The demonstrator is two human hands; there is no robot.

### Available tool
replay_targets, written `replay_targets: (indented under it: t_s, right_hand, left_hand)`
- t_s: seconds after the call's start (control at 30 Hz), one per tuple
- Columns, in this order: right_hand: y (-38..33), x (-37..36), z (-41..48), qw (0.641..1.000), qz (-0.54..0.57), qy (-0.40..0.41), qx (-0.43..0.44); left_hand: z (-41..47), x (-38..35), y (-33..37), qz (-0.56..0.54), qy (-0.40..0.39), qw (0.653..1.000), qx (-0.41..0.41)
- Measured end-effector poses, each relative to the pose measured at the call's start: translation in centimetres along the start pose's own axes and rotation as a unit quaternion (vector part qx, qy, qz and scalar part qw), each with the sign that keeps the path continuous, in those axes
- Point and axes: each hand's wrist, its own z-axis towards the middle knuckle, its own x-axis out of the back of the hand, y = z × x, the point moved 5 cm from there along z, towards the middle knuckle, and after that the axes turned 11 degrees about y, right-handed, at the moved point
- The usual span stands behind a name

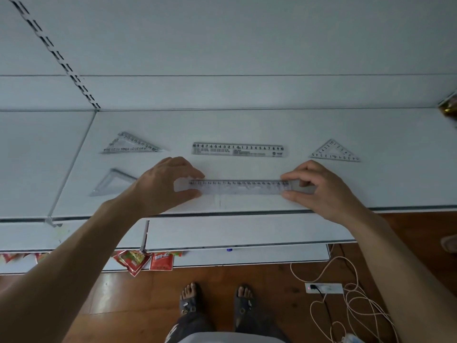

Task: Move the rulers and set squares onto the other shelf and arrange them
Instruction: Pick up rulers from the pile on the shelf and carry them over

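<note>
Light: dim, even, bluish | Shadows: faint, soft | Blur: ruler [237,187] smeared | Edges: wide-angle bowing

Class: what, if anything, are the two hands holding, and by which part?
A clear straight ruler, held by its ends: the left hand pinches its left end, the right hand its right end.

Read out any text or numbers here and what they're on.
"10 9 8 7 6 5 4 3 2 1 0 1 2 3 4 5 6 7 8 9 10": far ruler.
Too small: back-left set square, right set square, ruler's small print.
Blurred: held ruler, red packets.
</note>
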Motion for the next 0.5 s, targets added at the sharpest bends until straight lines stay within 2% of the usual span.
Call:
replay_targets:
  t_s: [0.5]
  right_hand:
    - [-0.15, 0.23, -0.1, 1.0, 0.006, -0.012, -0.017]
  left_hand:
    - [-0.27, 0.03, -0.04, -0.014, 0.008, 1.0, 0.009]
